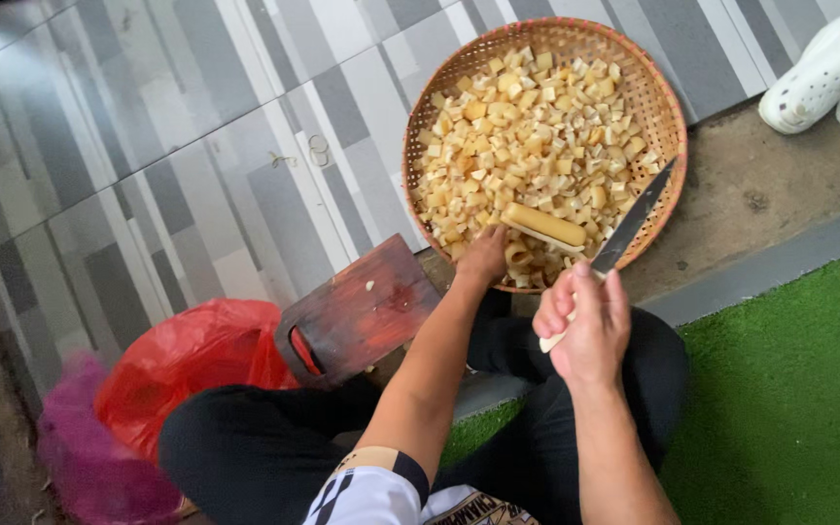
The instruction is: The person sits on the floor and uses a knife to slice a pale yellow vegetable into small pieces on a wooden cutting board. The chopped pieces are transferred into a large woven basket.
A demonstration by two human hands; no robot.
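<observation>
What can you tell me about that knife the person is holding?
The knife has a long, narrow, dark grey blade that looks like metal and a pale handle, mostly hidden inside the right hand, which grips it. It is held slanted, tip pointing up and away over the rim of the woven basket. The blade passes just beside a yellowish stick that the left hand holds.

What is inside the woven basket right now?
The woven basket holds pale yellow cut cubes, plus a longer uncut piece in the left hand. The cubes cover most of its bottom.
</observation>
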